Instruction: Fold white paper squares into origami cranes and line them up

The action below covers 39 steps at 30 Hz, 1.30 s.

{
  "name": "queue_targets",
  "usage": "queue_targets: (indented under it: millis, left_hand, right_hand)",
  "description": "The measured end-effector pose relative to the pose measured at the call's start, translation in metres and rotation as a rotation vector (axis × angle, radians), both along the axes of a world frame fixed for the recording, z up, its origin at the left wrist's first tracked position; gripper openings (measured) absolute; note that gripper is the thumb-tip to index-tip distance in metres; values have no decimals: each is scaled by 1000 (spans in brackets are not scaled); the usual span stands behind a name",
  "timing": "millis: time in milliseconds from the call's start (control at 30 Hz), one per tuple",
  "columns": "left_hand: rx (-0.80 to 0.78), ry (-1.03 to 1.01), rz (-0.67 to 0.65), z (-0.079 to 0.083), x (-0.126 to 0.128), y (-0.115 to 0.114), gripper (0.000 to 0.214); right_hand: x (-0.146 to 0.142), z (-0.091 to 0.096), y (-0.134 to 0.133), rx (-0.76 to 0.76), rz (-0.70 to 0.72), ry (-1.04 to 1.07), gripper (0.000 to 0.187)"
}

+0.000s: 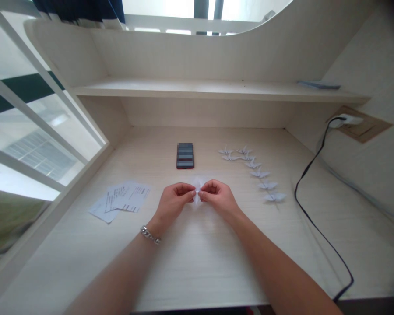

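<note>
Between my hands is a small white folded paper (197,183), pinched from both sides over the desk. My left hand (176,199), with a chain bracelet (150,235) at its wrist, grips the left side between thumb and fingers. On the opposite side my right hand (219,196) pinches it the same way. Fingertips cover part of the paper, so its exact folded form is hard to make out. To the right, several white paper cranes (260,174) stand in a curved row. Left of my hands lie a few printed paper sheets (127,197), overlapping.
A dark phone-like rectangle (185,155), its face blurred, lies beyond my hands. A black cable (307,214) runs from a wall socket (364,124) down the desk's right side. Above the back spans a shelf (184,87) with a flat bluish item (319,85) on it.
</note>
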<state>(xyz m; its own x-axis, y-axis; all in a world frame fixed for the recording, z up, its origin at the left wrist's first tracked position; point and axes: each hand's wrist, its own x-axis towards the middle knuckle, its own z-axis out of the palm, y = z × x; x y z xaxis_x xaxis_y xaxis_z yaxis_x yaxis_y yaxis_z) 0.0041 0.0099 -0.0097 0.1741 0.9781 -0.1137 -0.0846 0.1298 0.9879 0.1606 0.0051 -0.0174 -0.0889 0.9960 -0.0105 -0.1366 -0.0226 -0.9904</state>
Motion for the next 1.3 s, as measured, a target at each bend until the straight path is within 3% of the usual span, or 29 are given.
queue_targets:
  millis: [500, 867, 1300]
  left_hand:
    - [-15, 4, 7, 0, 2, -3, 23]
    - [18, -2, 49, 3, 6, -6, 22]
    - [-57, -109, 90, 5, 10, -9, 32]
  right_hand:
    - [2, 6, -3, 17, -7, -94, 20]
    - [3, 9, -2, -1, 15, -3, 26]
    - [0, 3, 0, 29, -8, 14, 26]
